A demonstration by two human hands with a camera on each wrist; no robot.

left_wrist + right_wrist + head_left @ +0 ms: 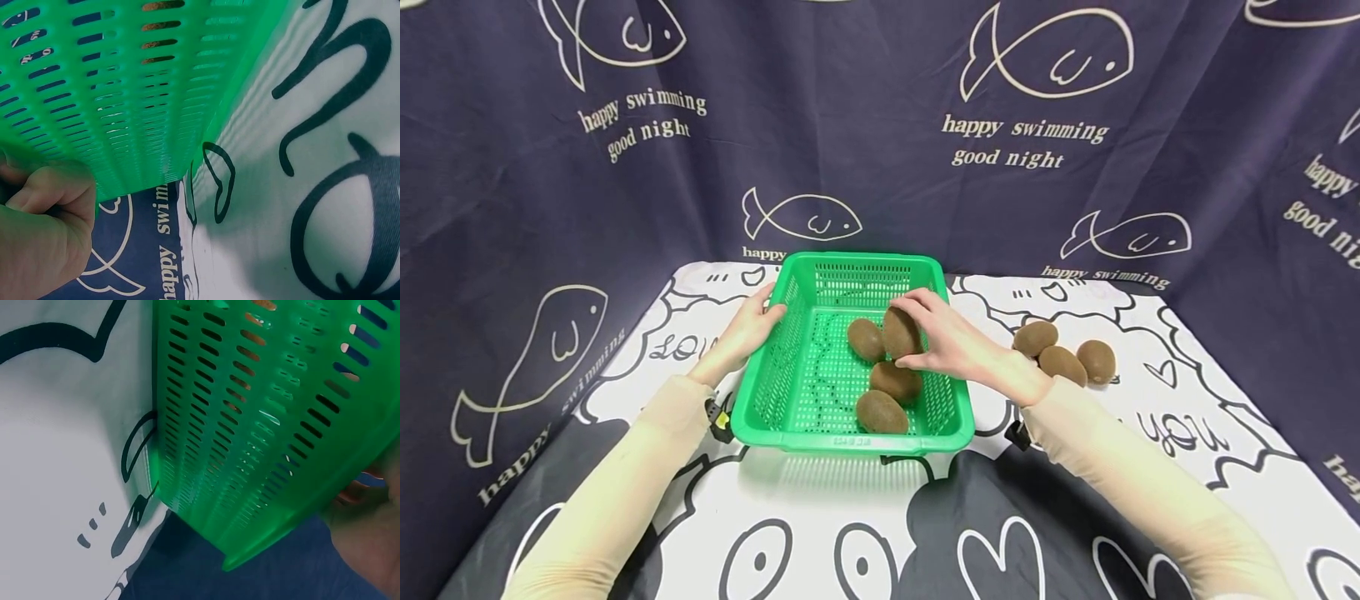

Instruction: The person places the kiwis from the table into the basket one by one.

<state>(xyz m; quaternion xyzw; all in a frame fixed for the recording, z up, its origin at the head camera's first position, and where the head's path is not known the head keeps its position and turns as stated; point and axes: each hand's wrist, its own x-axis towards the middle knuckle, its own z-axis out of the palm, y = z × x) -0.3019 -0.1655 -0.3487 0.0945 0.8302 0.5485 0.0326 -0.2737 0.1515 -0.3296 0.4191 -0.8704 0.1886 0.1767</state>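
My left hand [751,327] grips the left rim of a green plastic basket [850,442]; in the left wrist view its fingers [69,194] are curled at the rim. Over the right rim reaches my right hand [951,337], holding a brown kiwi [901,333] between thumb and fingers inside the basket. Three more kiwis lie on the basket floor beside and below the held one: one to its left [865,340], one beneath it [895,383] and one nearer the front [882,413]. From the right wrist camera, the basket's side wall [219,425] hides the kiwis except through its slots.
Three other kiwis sit together on the table right of the basket: a rear one [1035,338], a middle one [1063,366] and a right one [1096,362]. A black-and-white patterned cloth [820,517] covers the table. Behind hangs a dark blue fish-print curtain [895,125].
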